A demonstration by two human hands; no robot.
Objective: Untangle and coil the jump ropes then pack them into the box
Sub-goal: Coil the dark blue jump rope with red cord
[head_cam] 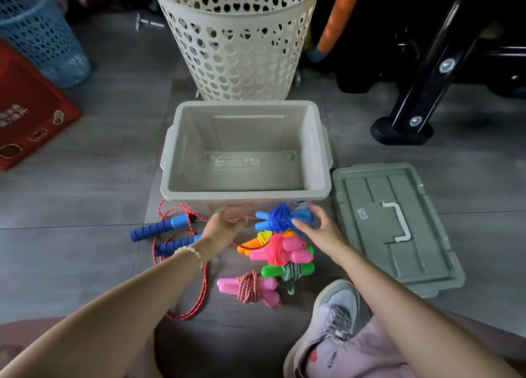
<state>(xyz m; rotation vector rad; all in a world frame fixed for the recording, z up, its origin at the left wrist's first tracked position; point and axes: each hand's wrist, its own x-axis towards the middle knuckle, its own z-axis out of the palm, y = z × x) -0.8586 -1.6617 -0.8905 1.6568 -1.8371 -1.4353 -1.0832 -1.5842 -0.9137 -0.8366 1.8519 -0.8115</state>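
An empty grey box (173, 189) stands on the floor in front of me. Just below its near wall lies a pile of coiled jump ropes: a blue one (280, 219) on top, then orange (253, 242), pink (280, 249), green (290, 271), and a pink-handled one with a red-white cord (250, 286). My right hand (316, 226) grips the blue coiled rope at its right end. My left hand (225, 226) hovers with relaxed fingers just left of it, holding nothing. An uncoiled red rope with dark blue foam handles (159, 229) sprawls on the floor under my left wrist.
The box's grey lid (392, 226) with a white handle lies to the right. A cream perforated basket (236, 41) stands behind the box. A red crate (28, 112) and blue basket (37, 30) sit far left, black equipment legs (404, 130) far right. My shoe (327, 326) is bottom centre.
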